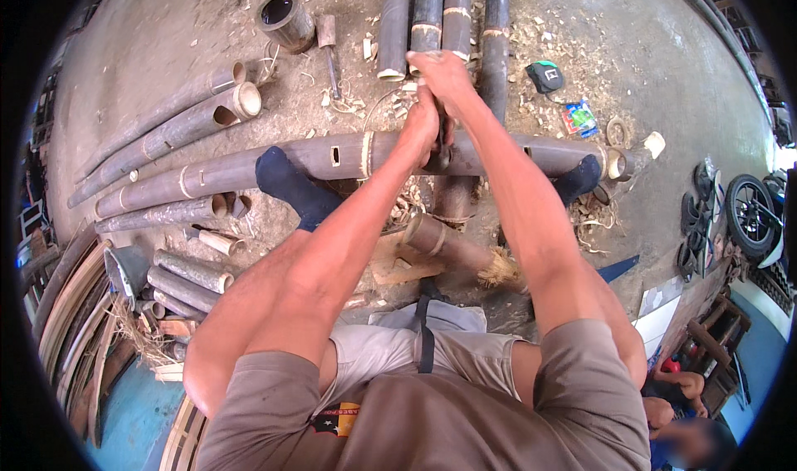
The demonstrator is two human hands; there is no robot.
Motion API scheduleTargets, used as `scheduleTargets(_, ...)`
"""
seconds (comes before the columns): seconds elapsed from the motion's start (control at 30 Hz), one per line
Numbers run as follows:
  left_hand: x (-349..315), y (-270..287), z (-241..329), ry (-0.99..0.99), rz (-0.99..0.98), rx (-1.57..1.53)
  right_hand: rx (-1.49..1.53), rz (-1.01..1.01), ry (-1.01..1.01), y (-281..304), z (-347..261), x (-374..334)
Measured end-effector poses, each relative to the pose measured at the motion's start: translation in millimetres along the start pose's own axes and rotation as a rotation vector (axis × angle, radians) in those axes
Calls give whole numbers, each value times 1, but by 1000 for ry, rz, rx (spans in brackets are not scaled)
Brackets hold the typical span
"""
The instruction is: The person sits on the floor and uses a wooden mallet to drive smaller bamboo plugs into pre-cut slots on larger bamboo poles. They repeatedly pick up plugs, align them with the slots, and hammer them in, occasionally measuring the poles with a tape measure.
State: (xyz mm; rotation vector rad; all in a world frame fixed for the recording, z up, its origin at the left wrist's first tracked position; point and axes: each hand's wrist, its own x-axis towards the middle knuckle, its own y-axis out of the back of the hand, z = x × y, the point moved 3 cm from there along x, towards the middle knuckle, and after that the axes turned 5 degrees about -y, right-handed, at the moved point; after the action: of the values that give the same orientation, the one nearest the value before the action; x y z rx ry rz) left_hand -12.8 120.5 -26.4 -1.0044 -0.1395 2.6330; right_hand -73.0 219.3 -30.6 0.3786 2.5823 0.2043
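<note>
Dark bamboo pole [249,168] (smooth, round); both hands [432,106] clasp a tool on it.

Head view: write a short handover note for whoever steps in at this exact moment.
Left hand and right hand: both clasped together over the long bamboo pole; any tool in the grip is hidden.
Pole lies crosswise on the floor, pinned under both socked feet.
Done: a small rectangular slot is cut left of the hands.
Left: work under the hands unfinished. Mallet and tape measure lie beyond.
</note>
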Motion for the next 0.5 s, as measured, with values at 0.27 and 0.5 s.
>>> scheduleTargets(0.27,-13,-44,31,-118,-504,398,417,461,111,96,39,-56)
scheduleTargets(0.5,-51,-46,103,-295,-524,1148,-1362,283,468,109,-57,-203)
